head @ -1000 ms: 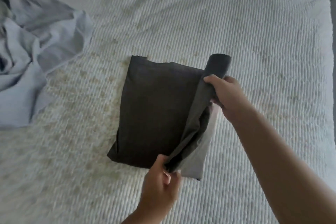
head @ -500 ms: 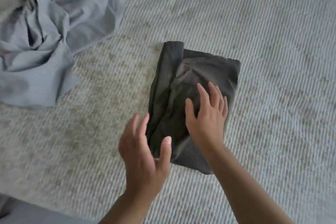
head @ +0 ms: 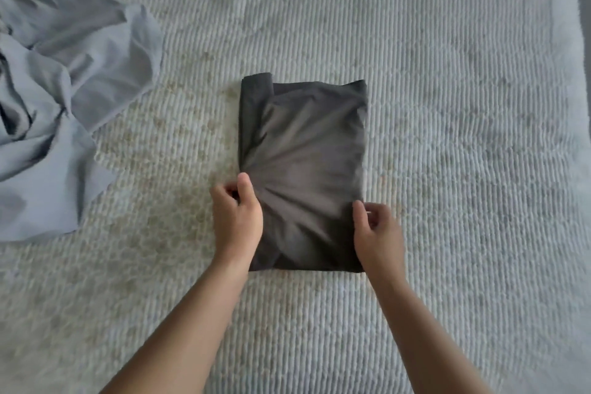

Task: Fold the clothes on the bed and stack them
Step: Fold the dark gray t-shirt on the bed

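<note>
A dark grey garment (head: 303,150) lies folded into a narrow upright rectangle in the middle of the bed (head: 447,105). My left hand (head: 236,217) pinches its left edge near the lower corner, thumb on top, and creases fan out from that grip. At the lower right edge, my right hand (head: 375,233) grips the fabric with its fingers curled round the side. A light blue-grey garment (head: 54,105) lies crumpled and unfolded at the far left.
The bed is covered with a white ribbed spread carrying faded yellowish patches around the middle. Its right edge (head: 575,41) runs along the frame's right side, with a dark gap beyond.
The right flap was folded over to the left, making the dark garment narrower. Both hands then pressed it flat with open fingers, and now they grip its lower side edges.
</note>
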